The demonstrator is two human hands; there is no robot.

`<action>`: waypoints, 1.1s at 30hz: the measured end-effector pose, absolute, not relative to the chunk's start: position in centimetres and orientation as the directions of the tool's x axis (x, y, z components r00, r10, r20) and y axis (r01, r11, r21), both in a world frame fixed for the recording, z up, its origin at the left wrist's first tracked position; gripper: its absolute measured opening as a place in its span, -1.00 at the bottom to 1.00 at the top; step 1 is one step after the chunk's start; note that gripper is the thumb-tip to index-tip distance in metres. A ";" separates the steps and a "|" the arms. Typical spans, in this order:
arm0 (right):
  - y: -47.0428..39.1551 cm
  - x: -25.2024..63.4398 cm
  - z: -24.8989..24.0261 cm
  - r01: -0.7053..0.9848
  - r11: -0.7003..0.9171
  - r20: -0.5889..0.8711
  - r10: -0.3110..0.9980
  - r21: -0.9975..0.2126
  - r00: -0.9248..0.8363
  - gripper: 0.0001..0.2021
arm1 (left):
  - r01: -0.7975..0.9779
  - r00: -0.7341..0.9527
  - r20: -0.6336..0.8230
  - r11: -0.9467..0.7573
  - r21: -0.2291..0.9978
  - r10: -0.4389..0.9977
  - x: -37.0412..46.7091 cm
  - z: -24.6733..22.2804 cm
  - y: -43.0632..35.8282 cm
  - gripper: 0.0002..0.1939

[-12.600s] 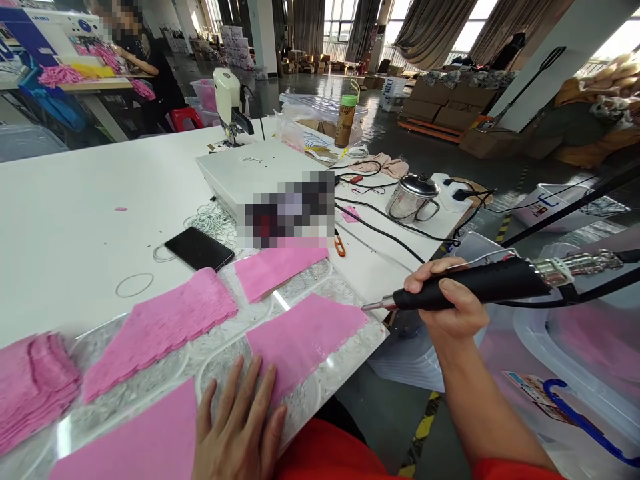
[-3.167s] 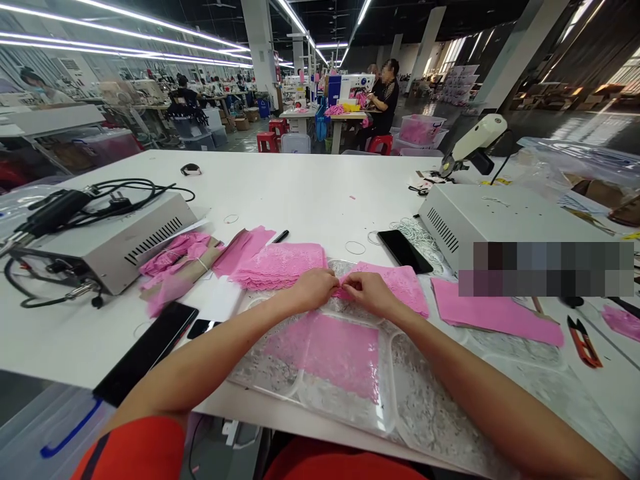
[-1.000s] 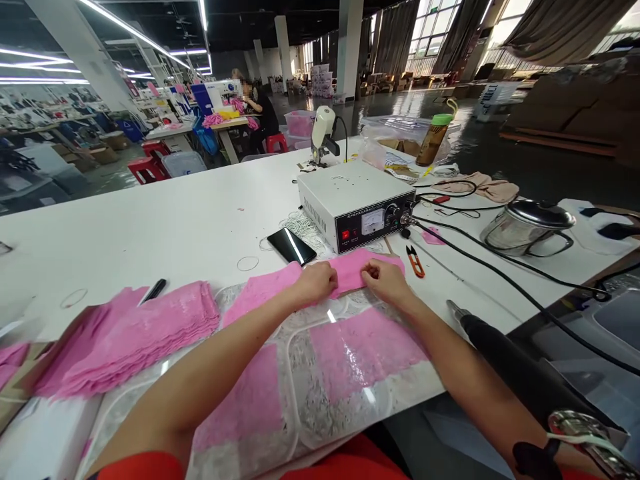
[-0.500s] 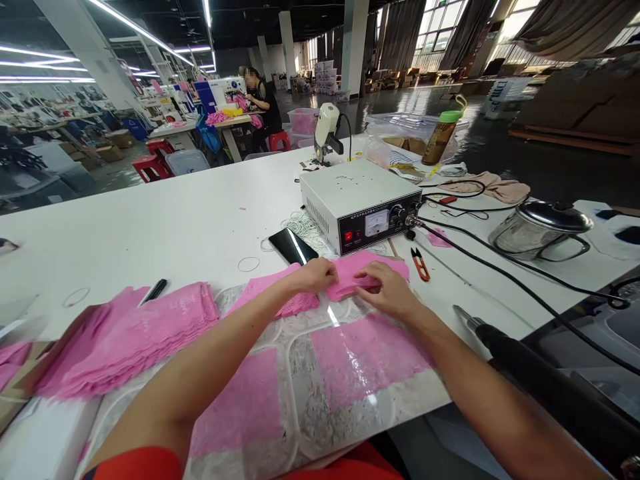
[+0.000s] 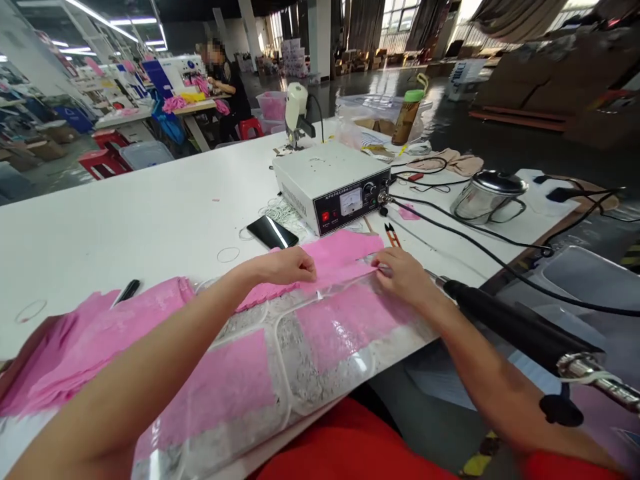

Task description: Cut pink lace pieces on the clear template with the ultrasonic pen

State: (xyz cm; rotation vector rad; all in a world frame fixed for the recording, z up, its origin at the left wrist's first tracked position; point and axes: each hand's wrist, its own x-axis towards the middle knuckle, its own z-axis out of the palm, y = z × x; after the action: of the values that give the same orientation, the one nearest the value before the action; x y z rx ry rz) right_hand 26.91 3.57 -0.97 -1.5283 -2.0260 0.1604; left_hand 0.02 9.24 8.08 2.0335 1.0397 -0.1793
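Note:
Both of my hands hold a thin pink fabric piece (image 5: 333, 257) above the clear-covered mat (image 5: 285, 343), in front of the grey control box (image 5: 330, 177). My left hand (image 5: 295, 265) is closed on its left end. At its right corner, my right hand (image 5: 395, 268) pinches the edge between thumb and fingers. Other pink fabric lies beside and under my left hand. A stack of pink pieces (image 5: 115, 340) rests at the left, partly behind my left forearm. Pink rectangles (image 5: 355, 320) show beneath the clear cover.
A phone (image 5: 273, 232), orange snips (image 5: 393, 235) and a black pen (image 5: 131, 289) lie on the white table (image 5: 150, 220). A black handheld tool (image 5: 520, 327) with a cable is by my right forearm. Behind stand a glass mug (image 5: 487, 197) and a bottle (image 5: 407, 117). A person sits farther back.
The view has shifted, moving the table items left and up in the picture. My hands are farther apart, and the pink piece is drawn out between them, its right corner lifted.

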 end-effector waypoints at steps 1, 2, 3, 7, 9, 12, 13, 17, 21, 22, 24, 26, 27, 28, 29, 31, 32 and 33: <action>2.1 27.1 -1.1 0.833 0.358 0.379 0.904 -0.421 -0.196 -0.88 | 0.725 0.651 -0.470 -0.306 0.617 0.597 -0.2 7.6 8.3 -0.87; 0.7 27.4 -1.2 0.825 0.391 0.386 0.893 -0.407 -0.233 -0.88 | 0.723 0.654 -0.480 -0.296 0.625 0.585 -0.3 7.2 7.3 -0.89; -0.6 27.6 -1.4 0.812 0.450 0.423 0.860 -0.370 -0.284 -0.86 | 0.719 0.659 -0.487 -0.290 0.632 0.573 -0.4 6.8 6.2 -0.90; -4.0 28.3 -2.4 0.782 0.548 0.479 0.793 -0.295 -0.375 -0.80 | 0.702 0.681 -0.479 -0.307 0.643 0.553 -0.1 5.5 2.7 -0.90; -4.7 28.5 -2.9 0.787 0.546 0.490 0.790 -0.287 -0.369 -0.80 | 0.704 0.679 -0.463 -0.326 0.631 0.570 0.1 5.1 1.6 -0.90; -5.0 28.6 -3.6 0.807 0.533 0.536 0.772 -0.254 -0.342 -0.80 | 0.726 0.659 -0.440 -0.360 0.586 0.610 0.6 4.8 0.5 -0.90; -5.0 28.7 -3.7 0.813 0.527 0.550 0.767 -0.246 -0.331 -0.80 | 0.734 0.652 -0.434 -0.374 0.566 0.622 0.8 4.7 0.3 -0.89; -4.9 28.7 -4.1 0.825 0.483 0.579 0.777 -0.293 -0.248 -0.80 | 0.755 0.645 -0.419 -0.447 0.479 0.639 1.3 4.5 -0.6 -0.83; -4.9 28.5 -4.2 0.816 0.433 0.608 0.783 -0.383 -0.131 -0.80 | 0.765 0.644 -0.427 -0.511 0.392 0.635 1.4 4.7 -0.8 -0.82; -4.9 28.5 -4.2 0.812 0.425 0.611 0.784 -0.400 -0.109 -0.80 | 0.766 0.642 -0.430 -0.522 0.375 0.634 1.5 4.8 -0.8 -0.83; -4.9 28.3 -4.2 0.808 0.412 0.616 0.784 -0.421 -0.080 -0.80 | 0.767 0.642 -0.425 -0.539 0.348 0.638 2.2 5.0 -0.6 -0.84; -5.0 28.3 -4.2 0.808 0.409 0.621 0.781 -0.425 -0.068 -0.81 | 0.760 0.649 -0.397 -0.556 0.336 0.649 3.7 5.1 -0.5 -0.85; -5.0 28.2 -4.1 0.809 0.406 0.622 0.780 -0.424 -0.065 -0.80 | 0.754 0.657 -0.376 -0.565 0.334 0.654 4.6 5.1 -0.5 -0.84; -5.0 28.2 -4.1 0.811 0.403 0.622 0.781 -0.423 -0.063 -0.80 | 0.746 0.666 -0.352 -0.575 0.336 0.657 5.7 5.0 -0.5 -0.83; -5.0 28.2 -4.1 0.812 0.400 0.618 0.784 -0.425 -0.063 -0.80 | 0.735 0.677 -0.329 -0.586 0.340 0.659 6.9 4.7 -0.5 -0.79; -5.1 28.2 -4.0 0.813 0.394 0.609 0.791 -0.429 -0.063 -0.79 | 0.714 0.698 -0.284 -0.606 0.352 0.657 9.1 4.0 -0.6 -0.70; -5.1 28.2 -4.0 0.811 0.394 0.606 0.793 -0.431 -0.063 -0.79 | 0.704 0.707 -0.262 -0.614 0.358 0.658 10.1 3.6 -0.6 -0.68; -5.1 28.2 -4.0 0.809 0.396 0.605 0.793 -0.434 -0.063 -0.79 | 0.696 0.712 -0.242 -0.619 0.364 0.659 10.9 3.1 -0.6 -0.66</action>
State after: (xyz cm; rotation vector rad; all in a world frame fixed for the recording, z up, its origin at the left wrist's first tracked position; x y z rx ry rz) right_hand 28.25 -5.11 -4.03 -1.3849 -1.8378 -0.0245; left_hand 10.91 -0.62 3.10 2.4850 1.0425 -0.1167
